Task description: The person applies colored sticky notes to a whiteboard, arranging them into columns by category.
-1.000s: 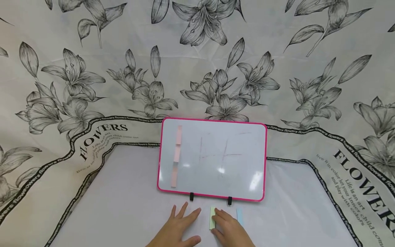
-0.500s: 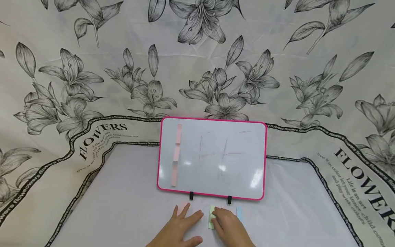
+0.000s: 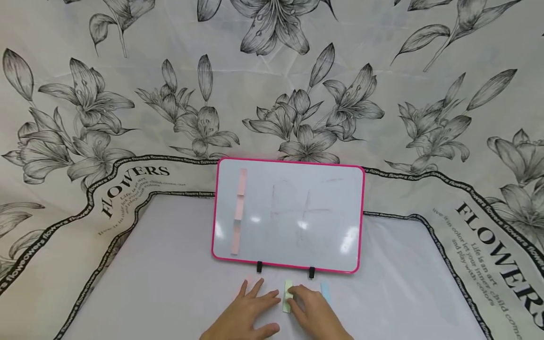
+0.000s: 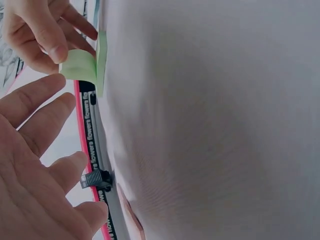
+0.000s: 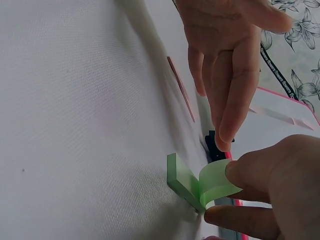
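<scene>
My right hand (image 3: pixel 316 311) pinches the top sheet (image 5: pixel 215 181) of a green sticky note pad (image 5: pixel 181 179) between thumb and fingers. The sheet curls up and away from the pad, one end still joined to it; the left wrist view shows the same curled green sheet (image 4: pixel 80 66). The pad stands on the white tablecloth in front of the whiteboard. Just left of it is my left hand (image 3: pixel 248 309), fingers spread and holding nothing. A pink pad (image 5: pixel 181 89) lies beyond the left fingers, mostly hidden in the head view. Beside my right hand lies a blue pad (image 3: pixel 325 291).
A pink-framed whiteboard (image 3: pixel 289 241) leans behind the hands on black feet (image 3: pixel 311 272). Three pink sticky notes (image 3: pixel 239 208) run down its left side, and faint red marker strokes show at its middle. Flower-printed cloth (image 3: pixel 272 85) covers the wall behind.
My right fingers have gone from resting at the green pad to pinching its top sheet. The left hand stays nearly in place. The head view has shifted slightly.
</scene>
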Demonstrator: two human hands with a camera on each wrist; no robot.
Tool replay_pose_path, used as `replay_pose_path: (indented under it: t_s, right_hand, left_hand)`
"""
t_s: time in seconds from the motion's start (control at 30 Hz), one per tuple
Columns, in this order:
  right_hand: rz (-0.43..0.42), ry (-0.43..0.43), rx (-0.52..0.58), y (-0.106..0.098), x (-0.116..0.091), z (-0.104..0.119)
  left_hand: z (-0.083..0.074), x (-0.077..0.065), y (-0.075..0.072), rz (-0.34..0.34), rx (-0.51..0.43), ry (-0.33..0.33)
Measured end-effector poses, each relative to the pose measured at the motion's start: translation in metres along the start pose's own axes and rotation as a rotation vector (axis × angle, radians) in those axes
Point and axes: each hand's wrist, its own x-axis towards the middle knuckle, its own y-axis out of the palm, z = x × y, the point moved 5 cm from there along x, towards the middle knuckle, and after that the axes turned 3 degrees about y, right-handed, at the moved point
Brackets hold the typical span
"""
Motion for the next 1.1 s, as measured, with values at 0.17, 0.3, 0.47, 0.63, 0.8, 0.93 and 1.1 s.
replay_pose_path:
  t_s: [0.17,0.3,0.47,0.63,0.8,0.93,1.1]
  right_hand:
    - [-0.032,-0.007,0.009,0.004,-0.001,0.004]
    - [-0.029,-0.011,-0.01,0.007,-0.004,0.004]
    - [-0.029,-0.014,-0.007,0.007,-0.004,0.004]
    - [-0.038,0.027,0.037,0.003,0.0,0.0]
    - [-0.094,0.03,0.065,-0.005,0.003,-0.002]
    - [-0.1,0.021,0.102,-0.007,0.002,-0.002]
    - [-0.099,0.079,0.164,-0.007,-0.001,-0.006]
  left_hand:
    - [0.003,-0.004,0.004,0.017,-0.002,-0.01]
    - [0.004,-0.009,0.01,0.067,0.01,-0.025]
    - [0.002,-0.011,0.009,0.076,0.029,-0.008]
    - [0.001,-0.01,0.005,0.08,0.038,0.019]
    - [0.001,-0.01,0.0,0.061,0.057,0.038]
    - [0.001,-0.009,-0.004,0.052,0.05,0.052]
    - [0.003,-0.009,-0.004,0.066,0.031,0.036]
